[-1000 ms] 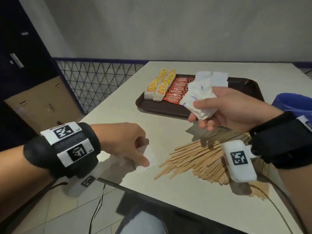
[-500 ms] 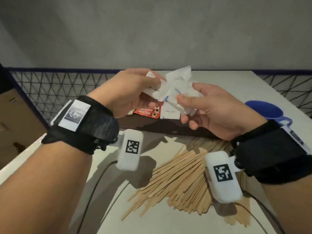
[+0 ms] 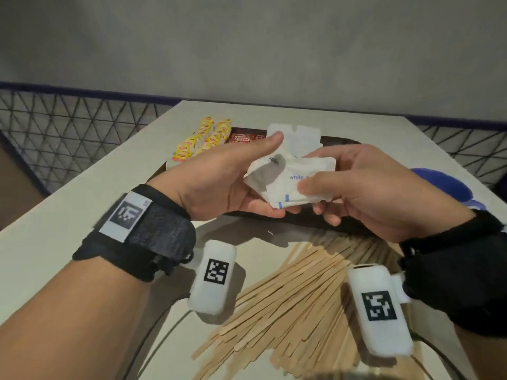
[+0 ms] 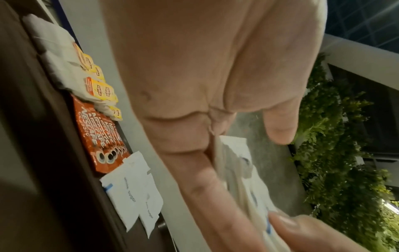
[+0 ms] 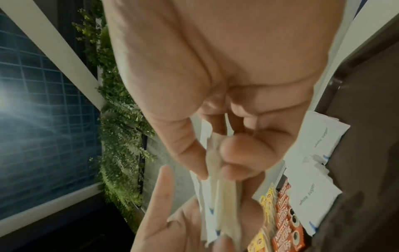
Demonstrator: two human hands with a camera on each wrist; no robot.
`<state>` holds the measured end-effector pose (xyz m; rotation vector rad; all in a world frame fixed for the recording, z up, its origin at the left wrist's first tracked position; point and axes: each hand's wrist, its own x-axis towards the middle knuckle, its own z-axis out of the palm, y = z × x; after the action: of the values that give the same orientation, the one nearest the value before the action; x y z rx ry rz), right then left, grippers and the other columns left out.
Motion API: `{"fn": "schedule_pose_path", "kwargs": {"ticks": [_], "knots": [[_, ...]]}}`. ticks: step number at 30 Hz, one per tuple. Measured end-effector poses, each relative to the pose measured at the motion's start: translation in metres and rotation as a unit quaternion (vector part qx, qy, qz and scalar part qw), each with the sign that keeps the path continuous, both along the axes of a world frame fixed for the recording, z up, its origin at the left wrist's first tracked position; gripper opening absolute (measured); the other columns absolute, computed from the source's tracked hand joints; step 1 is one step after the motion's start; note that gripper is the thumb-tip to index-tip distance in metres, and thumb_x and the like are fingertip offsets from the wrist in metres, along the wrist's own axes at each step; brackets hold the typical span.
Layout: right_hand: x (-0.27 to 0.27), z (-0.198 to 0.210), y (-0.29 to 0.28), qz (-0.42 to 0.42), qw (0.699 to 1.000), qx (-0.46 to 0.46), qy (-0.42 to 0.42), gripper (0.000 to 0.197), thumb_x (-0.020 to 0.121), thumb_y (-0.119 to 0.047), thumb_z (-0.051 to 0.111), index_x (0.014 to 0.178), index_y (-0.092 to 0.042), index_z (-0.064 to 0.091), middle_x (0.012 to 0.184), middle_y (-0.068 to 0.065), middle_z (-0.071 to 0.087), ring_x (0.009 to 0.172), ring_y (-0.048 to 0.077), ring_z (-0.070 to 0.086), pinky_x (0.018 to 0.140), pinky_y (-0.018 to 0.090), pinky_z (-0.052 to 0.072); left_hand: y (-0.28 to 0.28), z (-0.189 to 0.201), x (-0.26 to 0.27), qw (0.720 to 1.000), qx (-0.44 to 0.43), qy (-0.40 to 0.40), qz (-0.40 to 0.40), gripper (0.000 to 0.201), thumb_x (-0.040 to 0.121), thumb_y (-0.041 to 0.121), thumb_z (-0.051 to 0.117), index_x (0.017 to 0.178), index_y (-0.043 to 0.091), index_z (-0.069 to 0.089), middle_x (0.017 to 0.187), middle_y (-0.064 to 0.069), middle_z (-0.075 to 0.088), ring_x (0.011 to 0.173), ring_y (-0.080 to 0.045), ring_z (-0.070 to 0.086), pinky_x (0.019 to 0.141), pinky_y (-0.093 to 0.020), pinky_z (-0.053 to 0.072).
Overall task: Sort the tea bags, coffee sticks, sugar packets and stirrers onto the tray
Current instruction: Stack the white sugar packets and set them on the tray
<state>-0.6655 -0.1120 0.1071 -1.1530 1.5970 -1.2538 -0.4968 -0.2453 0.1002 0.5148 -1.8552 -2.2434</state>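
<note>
Both hands are up in the air, over the near edge of the brown tray (image 3: 340, 224). The left hand (image 3: 219, 182) is turned palm up. Its fingers curl under a small bunch of white sugar packets (image 3: 285, 182) and its thumb lies along the top. The right hand (image 3: 365, 193) comes in from the other side. Its thumb and fingers pinch the same bunch at the right end. So both hands hold the packets together, and the bunch does not touch the tray.

In the right wrist view the packets (image 5: 218, 187) are blurry, so I cannot count them. In the left wrist view the bunch (image 4: 241, 184) is blurry too. The hands hide much of the tray in the head view.

More sugar packets (image 4: 134, 192) lie flat on the tray. Just beside them are red coffee sticks (image 4: 99, 136), side by side. Next to those are tea bags (image 4: 97, 85) with yellow tags. In the head view the tea bags (image 3: 203, 139) sit at the left end of the tray.

A heap of wooden stirrers (image 3: 288, 305) lies on the pale table (image 3: 68, 226), in front of the tray and under the wrists. A blue cup (image 3: 444, 187) stands to the right, partly behind the right hand. Each wrist has a black band and a white box with a black square pattern. A wire fence and a gray wall are behind the table.
</note>
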Motion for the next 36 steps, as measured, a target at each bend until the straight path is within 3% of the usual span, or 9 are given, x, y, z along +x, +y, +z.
{"fn": "schedule_pose_path", "kwargs": {"ticks": [4,11,16,19,23,28,31,34,36], "knots": [[-0.0004,-0.0031,-0.0039,-0.045,0.999,-0.020,-0.022,0.033,0.088,-0.001,0.073,0.119,-0.010,0.065,0.106,0.020,0.074,0.068,0.023,0.065,0.051,0.026,0.052,-0.0012,-0.0030,-0.0036,0.998,0.029,0.002,0.053,0.035,0.106,0.020,0.050,0.135,0.002,0.056,0.118,-0.020,0.074,0.104,-0.036,0.075,0.075,-0.034,0.065],[0.0015,-0.0018,-0.0030,-0.084,0.993,-0.068,-0.045,0.036,0.087,-0.001,0.073,0.121,-0.008,0.063,0.100,0.016,0.076,0.066,0.024,0.069,0.055,0.026,0.058,0.0033,-0.0006,-0.0023,0.995,0.072,0.036,0.061,0.031,0.106,0.013,0.048,0.135,0.004,0.056,0.119,-0.021,0.073,0.106,-0.037,0.074,0.081,-0.038,0.065],[0.0011,-0.0045,-0.0052,-0.108,0.992,-0.071,-0.008,0.035,0.084,-0.004,0.077,0.117,-0.013,0.066,0.093,0.017,0.073,0.062,0.021,0.066,0.051,0.028,0.056,0.0056,-0.0027,-0.0038,0.997,0.019,0.047,0.050,0.034,0.102,-0.005,0.047,0.133,0.007,0.057,0.118,-0.020,0.074,0.100,-0.033,0.075,0.078,-0.035,0.065],[-0.0010,-0.0021,-0.0029,-0.103,0.990,-0.089,0.020,0.030,0.086,-0.005,0.075,0.113,-0.018,0.072,0.089,0.022,0.063,0.061,0.019,0.060,0.050,0.027,0.051,0.0040,-0.0038,-0.0049,0.995,-0.034,0.031,0.087,0.034,0.099,-0.001,0.059,0.130,0.013,0.059,0.114,-0.014,0.076,0.094,-0.029,0.076,0.062,-0.026,0.063],[0.0009,-0.0013,-0.0003,-0.073,0.993,-0.087,0.031,0.034,0.085,-0.007,0.076,0.115,-0.022,0.072,0.093,0.015,0.071,0.064,0.017,0.063,0.053,0.026,0.053,0.0035,-0.0043,-0.0050,0.989,-0.059,0.035,0.128,0.031,0.093,0.001,0.067,0.122,0.014,0.064,0.110,-0.008,0.078,0.082,-0.018,0.076,0.055,-0.023,0.060],[0.0031,-0.0045,-0.0037,-0.070,0.996,-0.041,0.045,0.022,0.088,-0.019,0.076,0.109,-0.017,0.072,0.091,0.007,0.076,0.066,0.015,0.067,0.055,0.026,0.057,0.0046,-0.0028,-0.0069,0.988,-0.028,0.050,0.142,0.023,0.101,0.013,0.061,0.124,0.011,0.064,0.114,-0.011,0.077,0.091,-0.020,0.076,0.058,-0.025,0.061],[-0.0002,-0.0052,-0.0045,-0.084,0.994,-0.030,0.056,0.016,0.088,-0.022,0.076,0.101,-0.013,0.072,0.086,0.004,0.077,0.063,0.015,0.068,0.053,0.026,0.055,0.0055,-0.0004,-0.0065,0.989,-0.001,0.062,0.131,0.025,0.098,0.022,0.064,0.120,0.011,0.065,0.115,-0.012,0.076,0.096,-0.023,0.076,0.068,-0.030,0.065],[0.0010,-0.0054,-0.0041,-0.082,0.995,-0.029,0.049,0.020,0.087,-0.020,0.076,0.103,-0.011,0.069,0.088,0.006,0.077,0.063,0.018,0.067,0.052,0.029,0.054,0.0070,-0.0023,-0.0072,0.992,-0.015,0.063,0.112,0.035,0.087,0.011,0.072,0.121,0.009,0.064,0.116,-0.011,0.076,0.101,-0.026,0.075,0.073,-0.031,0.065],[0.0041,-0.0058,-0.0041,-0.077,0.996,-0.030,0.045,0.022,0.087,-0.018,0.076,0.107,-0.012,0.067,0.093,0.008,0.077,0.063,0.020,0.066,0.051,0.029,0.054,0.0066,-0.0045,-0.0085,0.992,-0.018,0.056,0.108,0.037,0.090,-0.002,0.069,0.125,0.006,0.062,0.118,-0.013,0.075,0.104,-0.029,0.075,0.074,-0.031,0.065]]}}
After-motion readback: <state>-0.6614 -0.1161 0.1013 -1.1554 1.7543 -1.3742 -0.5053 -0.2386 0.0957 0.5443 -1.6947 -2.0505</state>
